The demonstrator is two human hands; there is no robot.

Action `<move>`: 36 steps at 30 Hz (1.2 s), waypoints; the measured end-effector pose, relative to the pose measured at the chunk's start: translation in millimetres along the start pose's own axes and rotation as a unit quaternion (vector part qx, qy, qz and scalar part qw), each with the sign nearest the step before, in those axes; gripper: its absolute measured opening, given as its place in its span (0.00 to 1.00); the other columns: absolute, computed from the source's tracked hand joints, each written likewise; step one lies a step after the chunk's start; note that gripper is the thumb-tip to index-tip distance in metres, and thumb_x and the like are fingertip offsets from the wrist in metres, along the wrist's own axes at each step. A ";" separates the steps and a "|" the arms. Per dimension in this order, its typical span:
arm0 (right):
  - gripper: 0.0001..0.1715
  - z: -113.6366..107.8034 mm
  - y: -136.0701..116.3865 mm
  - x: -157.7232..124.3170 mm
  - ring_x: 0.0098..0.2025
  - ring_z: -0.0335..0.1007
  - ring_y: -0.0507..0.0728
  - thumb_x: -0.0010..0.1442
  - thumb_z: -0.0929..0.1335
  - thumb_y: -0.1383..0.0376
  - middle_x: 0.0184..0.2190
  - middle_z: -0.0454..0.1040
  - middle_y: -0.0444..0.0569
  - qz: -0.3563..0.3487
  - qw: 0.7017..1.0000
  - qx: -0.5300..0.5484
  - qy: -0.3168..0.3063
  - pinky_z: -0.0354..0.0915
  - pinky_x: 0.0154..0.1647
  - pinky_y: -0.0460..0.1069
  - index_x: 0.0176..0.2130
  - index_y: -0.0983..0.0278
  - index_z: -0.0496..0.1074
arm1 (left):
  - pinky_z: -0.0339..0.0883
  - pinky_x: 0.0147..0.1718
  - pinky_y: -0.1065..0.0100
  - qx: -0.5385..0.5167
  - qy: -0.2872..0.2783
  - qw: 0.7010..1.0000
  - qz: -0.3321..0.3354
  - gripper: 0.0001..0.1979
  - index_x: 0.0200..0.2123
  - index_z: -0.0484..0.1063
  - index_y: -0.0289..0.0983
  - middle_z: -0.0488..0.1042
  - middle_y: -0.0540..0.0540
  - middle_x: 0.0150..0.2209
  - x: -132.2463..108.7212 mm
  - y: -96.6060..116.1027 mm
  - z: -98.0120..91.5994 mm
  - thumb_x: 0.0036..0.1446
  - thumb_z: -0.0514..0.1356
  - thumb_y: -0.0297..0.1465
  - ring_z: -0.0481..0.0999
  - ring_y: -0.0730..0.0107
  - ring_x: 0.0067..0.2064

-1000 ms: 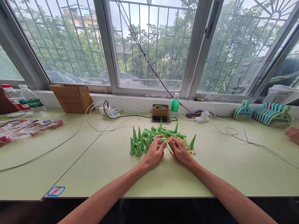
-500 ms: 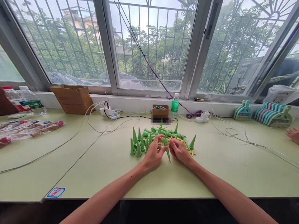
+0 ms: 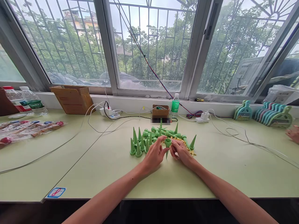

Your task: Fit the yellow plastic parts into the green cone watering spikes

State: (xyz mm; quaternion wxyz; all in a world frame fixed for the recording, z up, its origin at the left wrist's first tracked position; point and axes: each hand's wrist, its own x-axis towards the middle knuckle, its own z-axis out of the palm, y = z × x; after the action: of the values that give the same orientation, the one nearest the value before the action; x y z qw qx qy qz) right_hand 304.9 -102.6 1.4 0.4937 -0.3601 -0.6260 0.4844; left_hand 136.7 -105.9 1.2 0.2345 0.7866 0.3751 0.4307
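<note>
- Big sliding windows [image 3: 149, 49] take up the whole back of the room, metal bars and leafy trees behind the glass.
- Below that there's a long pale green table [image 3: 168, 185], with a seam running across it on the left.
- Cardboard box [image 3: 73, 101] sits at the back left, flaps up.
- Middle of the table is a heap of green plastic spikes [image 3: 138, 150]: a bunch standing point-up on the left side, others lying in a jumble behind the hands.
- Small brown box [image 3: 163, 110] is behind the heap, with a green-labelled bottle [image 3: 175, 105] just beside it.
- Left hand [image 3: 153, 155]: partly curled, thumb on the near side and fingers around the far side, gripping one spike near its wide end.
- Right hand [image 3: 183, 152]: fingers curled and bunched, tips right up at the rim of that same spike. Can't make out whether it's pinching something small.
- Another person's hand [image 3: 293, 134] pokes in at the far right edge, well apart from all this.
- The held green spike [image 3: 168, 144] is between the two hands, in front of the heap, hollow end facing up and point down.
- Tiniest stuff: yellow pegs [image 3: 192, 153] scattered by the heap, partly hidden behind the right hand.
</note>
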 end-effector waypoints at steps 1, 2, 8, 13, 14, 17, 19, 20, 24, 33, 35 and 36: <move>0.29 0.0 -0.2 -0.1 0.12 0.49 0.48 0.67 0.60 0.51 0.11 0.60 0.40 -0.001 1.000 0.000 0.000 0.48 0.13 0.46 0.19 0.61 0.54 | 0.63 0.31 0.67 0.008 -0.002 1.000 0.004 0.19 0.57 0.60 0.41 0.72 0.50 0.30 -0.3 -0.4 0.0 0.64 0.54 0.36 0.66 0.71 0.25; 0.29 0.0 -0.5 -0.3 0.12 0.49 0.48 0.67 0.60 0.52 0.11 0.60 0.41 -0.002 1.000 -0.001 -0.001 0.49 0.13 0.46 0.18 0.61 0.54 | 0.62 0.31 0.67 0.015 -0.006 1.000 0.009 0.19 0.57 0.60 0.41 0.71 0.51 0.28 -0.6 -0.7 -0.2 0.64 0.54 0.36 0.67 0.70 0.25; 0.28 0.5 -3.2 -1.3 0.13 0.50 0.48 0.65 0.60 0.57 0.11 0.60 0.42 0.006 1.000 0.001 -0.008 0.47 0.14 0.46 0.16 0.62 0.55 | 0.62 0.31 0.68 0.050 -0.024 0.998 0.036 0.17 0.56 0.61 0.40 0.67 0.54 0.24 -0.6 -0.5 -2.3 0.66 0.52 0.33 0.66 0.71 0.24; 0.28 1.8 -1.1 -0.1 0.12 0.48 0.47 0.66 0.61 0.53 0.11 0.60 0.41 0.005 1.000 0.008 0.004 0.46 0.13 0.45 0.18 0.62 0.57 | 0.61 0.29 0.69 0.036 -0.014 0.998 0.043 0.17 0.57 0.60 0.41 0.66 0.55 0.24 -0.1 -1.0 -0.9 0.65 0.52 0.33 0.65 0.72 0.23; 0.29 2.0 0.2 0.5 0.12 0.48 0.47 0.66 0.61 0.53 0.11 0.60 0.40 0.001 1.000 0.010 0.007 0.46 0.13 0.45 0.18 0.62 0.57 | 0.62 0.29 0.70 0.028 -0.009 0.999 0.044 0.17 0.56 0.60 0.42 0.67 0.54 0.26 0.0 -0.8 -0.1 0.65 0.52 0.33 0.65 0.73 0.23; 0.28 2.0 4.5 2.5 0.12 0.50 0.47 0.66 0.61 0.50 0.12 0.60 0.40 -0.016 0.999 0.023 0.024 0.48 0.13 0.45 0.21 0.63 0.59 | 0.63 0.27 0.70 -0.006 0.014 0.999 0.035 0.16 0.55 0.60 0.41 0.71 0.49 0.35 0.7 1.1 2.0 0.65 0.53 0.35 0.66 0.75 0.25; 0.27 1.5 6.5 3.8 0.13 0.52 0.47 0.65 0.62 0.48 0.14 0.60 0.39 -0.025 0.998 0.032 0.041 0.48 0.13 0.45 0.23 0.63 0.61 | 0.63 0.26 0.71 -0.038 0.027 0.999 0.007 0.14 0.52 0.60 0.40 0.72 0.48 0.36 2.0 3.2 2.1 0.65 0.53 0.37 0.67 0.76 0.24; 0.27 1.2 7.1 4.3 0.13 0.52 0.47 0.65 0.62 0.47 0.15 0.60 0.39 -0.031 0.998 0.033 0.049 0.49 0.13 0.45 0.24 0.62 0.61 | 0.62 0.24 0.72 -0.055 0.028 0.998 -0.015 0.13 0.50 0.61 0.39 0.72 0.49 0.33 2.8 4.4 1.7 0.66 0.52 0.39 0.67 0.76 0.23; 0.27 0.2 8.3 4.4 0.13 0.51 0.47 0.67 0.61 0.47 0.15 0.60 0.39 -0.065 0.996 -0.006 0.055 0.48 0.15 0.45 0.25 0.62 0.61 | 0.58 0.20 0.73 -0.127 0.002 0.987 -0.097 0.18 0.34 0.64 0.37 0.63 0.55 0.18 5.9 8.2 -1.2 0.67 0.47 0.45 0.63 0.76 0.17; 0.28 0.2 11.9 0.9 0.15 0.52 0.48 0.69 0.58 0.48 0.14 0.61 0.39 -0.079 0.994 -0.069 0.024 0.51 0.18 0.46 0.25 0.62 0.63 | 0.57 0.14 0.73 -0.261 -0.085 0.949 -0.156 0.23 0.32 0.64 0.37 0.66 0.52 0.19 5.5 7.5 -0.7 0.65 0.47 0.51 0.66 0.74 0.16; 0.28 -0.3 11.4 0.8 0.15 0.52 0.48 0.69 0.58 0.47 0.14 0.61 0.39 -0.073 0.995 -0.067 0.023 0.51 0.18 0.46 0.26 0.62 0.62 | 0.58 0.15 0.73 -0.266 -0.096 0.948 -0.149 0.21 0.32 0.62 0.38 0.65 0.53 0.18 5.4 5.7 0.1 0.64 0.48 0.50 0.66 0.74 0.16; 0.28 -0.6 11.0 0.8 0.14 0.52 0.48 0.69 0.58 0.47 0.15 0.61 0.39 -0.070 0.995 -0.068 0.023 0.51 0.18 0.46 0.26 0.62 0.62 | 0.58 0.14 0.73 -0.264 -0.101 0.948 -0.145 0.21 0.32 0.61 0.38 0.64 0.54 0.17 5.3 4.7 0.6 0.64 0.48 0.50 0.66 0.74 0.15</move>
State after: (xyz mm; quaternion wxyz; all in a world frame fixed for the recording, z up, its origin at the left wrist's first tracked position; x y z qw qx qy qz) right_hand 304.9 -98.7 -9.0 0.5154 -0.3589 -0.6695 0.3967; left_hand 140.8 -104.6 6.8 0.5307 0.6732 0.3319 0.3937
